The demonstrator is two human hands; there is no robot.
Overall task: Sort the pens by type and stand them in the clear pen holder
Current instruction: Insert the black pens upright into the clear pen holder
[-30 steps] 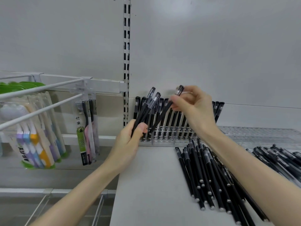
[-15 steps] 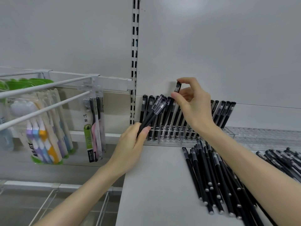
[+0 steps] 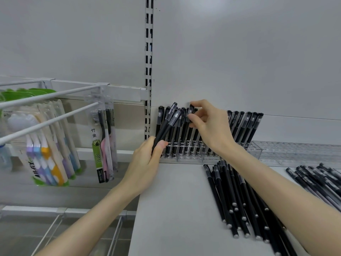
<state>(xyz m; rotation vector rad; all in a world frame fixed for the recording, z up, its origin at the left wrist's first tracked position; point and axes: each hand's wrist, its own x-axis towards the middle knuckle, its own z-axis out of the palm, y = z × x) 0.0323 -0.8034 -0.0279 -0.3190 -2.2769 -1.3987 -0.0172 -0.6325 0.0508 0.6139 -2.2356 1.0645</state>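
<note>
The right hand [image 3: 208, 126] pinches one pen [image 3: 191, 112] by its cap. Slanted a second ago, the pen now stands nearly upright, going down into the row in the clear pen holder [image 3: 255, 150]. At 8 o'clock the left hand [image 3: 145, 159] grips the spare pens [image 3: 168, 122]. The holder's left part is packed, and its 3 o'clock end shows none. Loose pens [image 3: 234, 200] lie at 5 o'clock.
</note>
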